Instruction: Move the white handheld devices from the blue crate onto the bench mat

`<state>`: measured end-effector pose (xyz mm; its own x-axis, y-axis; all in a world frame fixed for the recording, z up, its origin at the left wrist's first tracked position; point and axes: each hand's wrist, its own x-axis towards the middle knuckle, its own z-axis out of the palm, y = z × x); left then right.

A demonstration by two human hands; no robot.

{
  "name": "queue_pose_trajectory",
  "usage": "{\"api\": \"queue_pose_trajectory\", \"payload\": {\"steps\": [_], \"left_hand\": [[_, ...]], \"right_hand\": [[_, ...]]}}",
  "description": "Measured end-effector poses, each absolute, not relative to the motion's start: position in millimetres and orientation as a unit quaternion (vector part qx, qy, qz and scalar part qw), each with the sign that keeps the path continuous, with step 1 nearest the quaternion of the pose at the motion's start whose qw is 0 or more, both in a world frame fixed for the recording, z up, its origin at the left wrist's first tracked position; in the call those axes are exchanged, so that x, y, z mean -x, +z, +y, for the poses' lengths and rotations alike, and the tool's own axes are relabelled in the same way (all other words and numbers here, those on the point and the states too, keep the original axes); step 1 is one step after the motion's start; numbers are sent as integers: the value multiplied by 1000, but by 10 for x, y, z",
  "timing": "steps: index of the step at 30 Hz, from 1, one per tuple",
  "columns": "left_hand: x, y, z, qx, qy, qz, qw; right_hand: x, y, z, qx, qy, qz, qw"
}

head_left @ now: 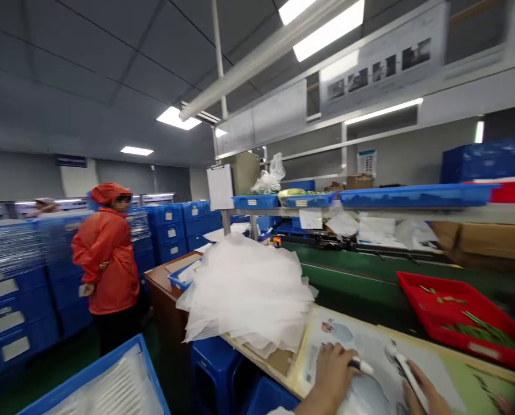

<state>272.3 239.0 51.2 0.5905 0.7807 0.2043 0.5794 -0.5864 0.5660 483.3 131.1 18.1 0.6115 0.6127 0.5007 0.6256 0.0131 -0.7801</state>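
- The pile of white sheets (249,288) is the landmark; its loose edges overhang the near side of the surface it lies on.
- To the right of the pile, nearer the viewer, lies a printed board (307,340) with a yellowish edge; both hands work above it.
- The left hand (333,369), just right of the pile's near corner, is curled narrow around a small white piece (363,365) with a dark end.
- The right hand (428,389), farther right of the pile, holds a slim white strip (408,374) between thumb and fingers; its lower part is cut off by the picture's edge.
- A stretch of board separates the two hands, giving them some open room.
- Well right of the pile, a red tray (451,285) holds green stems (484,328); its near edge lies close to the board and the right hand.
- Behind the board, right of the pile, runs an open strip of green surface (348,288).
- Below the pile, blue stools (216,363) crowd under the edge.
- Left of the pile, a blue crate (147,366) sits in front of a person in an orange jacket (106,265).
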Motion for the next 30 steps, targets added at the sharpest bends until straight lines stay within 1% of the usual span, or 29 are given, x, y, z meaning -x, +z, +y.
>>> {"api": "queue_pose_trajectory", "payload": {"steps": [2, 6, 10, 15, 18, 21, 26, 28, 30], "left_hand": [[-2740, 462, 2357, -883, 198, 392, 166], [-2688, 485, 2283, -890, 208, 402, 52], [-2644, 528, 2352, -870, 264, 415, 42], [-2601, 495, 2338, -839, 304, 449, 51], [-2623, 461, 2310, -853, 336, 389, 93], [-2657, 457, 2338, -850, 386, 316, 171], [-2593, 534, 2351, -791, 401, 353, 298], [-2559, 570, 2338, -778, 393, 358, 334], [-2543, 596, 2338, -775, 380, 369, 345]], "right_hand": [[-4752, 180, 1211, 740, 4, -441, 508], [-4443, 353, 1080, 809, -45, -455, 370], [-4380, 522, 1101, 824, -110, -472, 294], [-4328, 526, 1032, 830, -124, -476, 264], [-4197, 491, 1029, 824, -119, -481, 274], [-4004, 469, 1100, 828, -99, -466, 297], [-3603, 493, 1316, 837, -60, -421, 343], [-3473, 506, 1422, 838, -45, -426, 339], [-3391, 506, 1530, 842, -30, -428, 329]]}}
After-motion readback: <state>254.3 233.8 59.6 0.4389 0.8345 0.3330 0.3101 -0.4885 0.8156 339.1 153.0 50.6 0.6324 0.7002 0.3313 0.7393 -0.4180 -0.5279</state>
